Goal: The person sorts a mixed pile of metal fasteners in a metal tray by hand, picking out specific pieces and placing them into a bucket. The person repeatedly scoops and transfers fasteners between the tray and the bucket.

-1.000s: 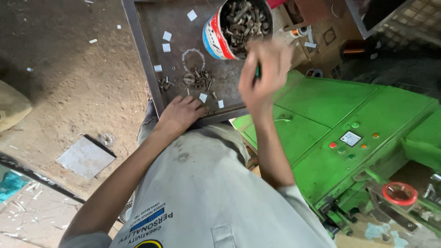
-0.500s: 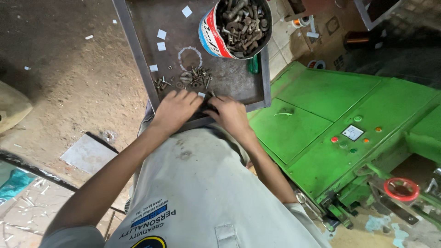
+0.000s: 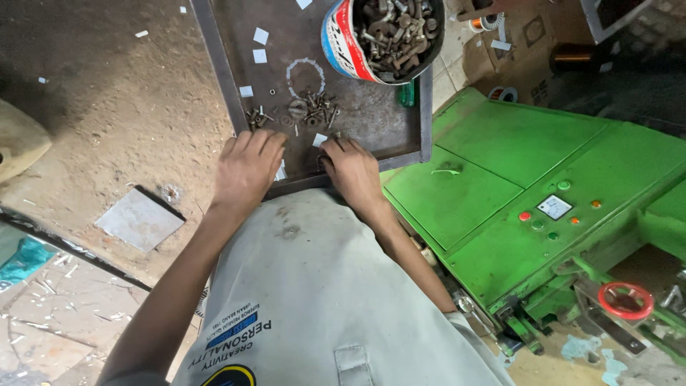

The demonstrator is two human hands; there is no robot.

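Note:
I look straight down at a dark metal tray (image 3: 236, 86) in front of me. My left hand (image 3: 246, 168) lies palm down on the tray's near edge, fingers together. My right hand (image 3: 351, 170) rests beside it with fingers curled onto the tray surface near a white scrap; whether it pinches anything is hidden. Just beyond my fingers lies a small heap of loose screws and washers (image 3: 307, 111). At the tray's far right stands a round tin (image 3: 382, 36) full of rusty bolts and nuts.
A green machine cabinet (image 3: 543, 179) with coloured buttons and a small meter stands to the right, with a red handwheel (image 3: 625, 300) lower right. White paper scraps (image 3: 261, 44) dot the tray. A flat grey plate (image 3: 139, 220) lies on the dirt floor at left.
My right hand came down from the raised position near the tin to the tray's near edge. Both hands now sit side by side on the tray.

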